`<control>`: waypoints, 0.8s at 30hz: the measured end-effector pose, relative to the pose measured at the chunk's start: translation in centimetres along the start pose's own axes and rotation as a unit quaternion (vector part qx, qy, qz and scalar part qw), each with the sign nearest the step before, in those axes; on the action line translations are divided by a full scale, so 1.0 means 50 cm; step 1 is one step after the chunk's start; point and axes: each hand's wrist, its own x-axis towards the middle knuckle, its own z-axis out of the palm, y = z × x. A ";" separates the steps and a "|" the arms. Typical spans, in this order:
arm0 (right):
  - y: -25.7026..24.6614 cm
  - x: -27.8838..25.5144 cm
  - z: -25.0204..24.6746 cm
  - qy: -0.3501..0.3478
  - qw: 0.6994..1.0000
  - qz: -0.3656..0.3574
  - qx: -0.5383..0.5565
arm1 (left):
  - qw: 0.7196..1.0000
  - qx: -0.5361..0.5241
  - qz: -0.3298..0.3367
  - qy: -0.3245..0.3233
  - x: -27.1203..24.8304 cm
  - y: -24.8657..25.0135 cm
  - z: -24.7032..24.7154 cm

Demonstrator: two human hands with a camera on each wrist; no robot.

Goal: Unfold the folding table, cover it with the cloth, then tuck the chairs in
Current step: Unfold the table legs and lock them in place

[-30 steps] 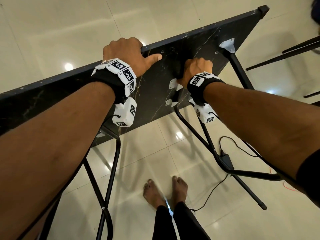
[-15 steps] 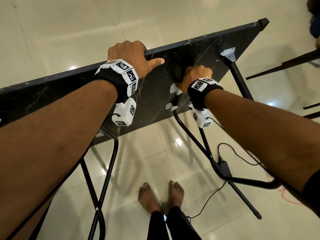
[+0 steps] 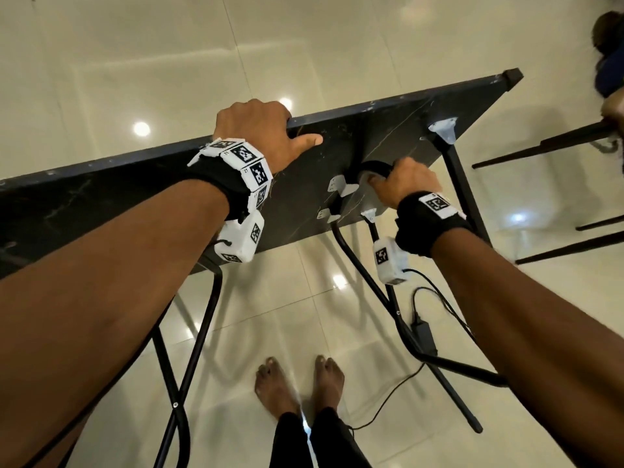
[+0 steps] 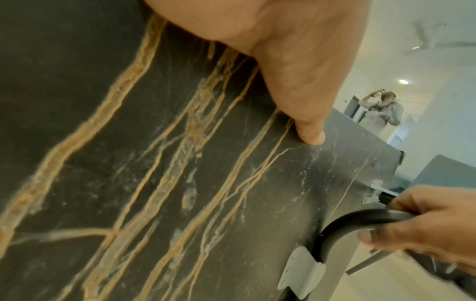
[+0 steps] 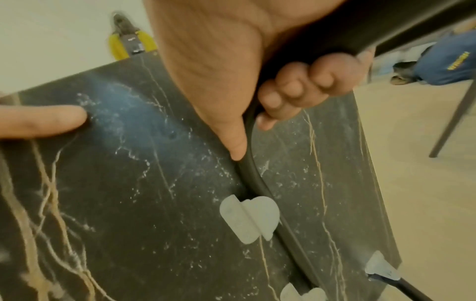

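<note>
The black marble-patterned folding table point(image 3: 101, 197) stands tilted on edge with its underside toward me. My left hand point(image 3: 256, 130) grips its upper edge, fingers over the far side and the thumb point(image 4: 296, 81) pressed flat on the underside. My right hand point(image 3: 401, 184) is curled round the curved black leg tube point(image 3: 374, 165) beside the white hinge brackets point(image 3: 341, 187). In the right wrist view the fingers point(image 5: 309, 81) wrap that leg tube point(image 5: 253, 183) above a bracket point(image 5: 249, 218). No cloth is in view.
The left leg frame point(image 3: 199, 332) and right leg frame point(image 3: 439, 359) hang under the table above my bare feet point(image 3: 297, 383). A cable with a power adapter point(image 3: 425, 332) lies on the tiled floor. Dark chair legs point(image 3: 540, 146) stand at the right. Another person point(image 4: 381, 110) stands beyond.
The table sits lower in view than a second ago. My right hand has shifted down and to the right on the leg tube, whose curved end now shows off the underside. The left hand keeps its hold.
</note>
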 end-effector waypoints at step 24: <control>-0.076 0.019 -0.009 -0.011 0.997 -0.034 -0.071 | 1.000 0.017 -0.019 0.002 0.001 0.011 -0.002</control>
